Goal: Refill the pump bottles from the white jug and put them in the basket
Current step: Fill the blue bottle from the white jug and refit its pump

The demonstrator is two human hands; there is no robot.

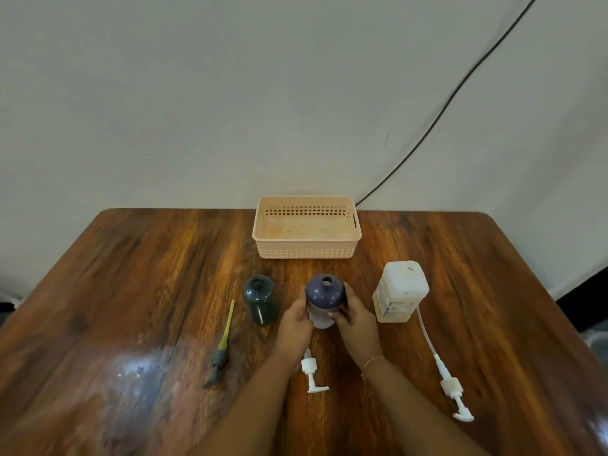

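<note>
A purple bottle (324, 292) with an open neck stands upright in the middle of the wooden table (131, 291). My left hand (294, 319) and my right hand (353, 315) grip its sides. A dark green bottle (259, 299), also uncapped, stands just to its left. The white jug (399, 291) with an open hole on top stands to the right. A peach basket (306, 227) sits empty at the table's far edge. Three pump heads lie loose: a white one (311, 373) between my forearms, a long-tubed white one (449, 383) at right, a dark one with a yellow tube (221, 348) at left.
A black cable (444, 106) runs down the pale wall behind the table to a spot beside the basket. A glossy patch of glare lies on the table's near left.
</note>
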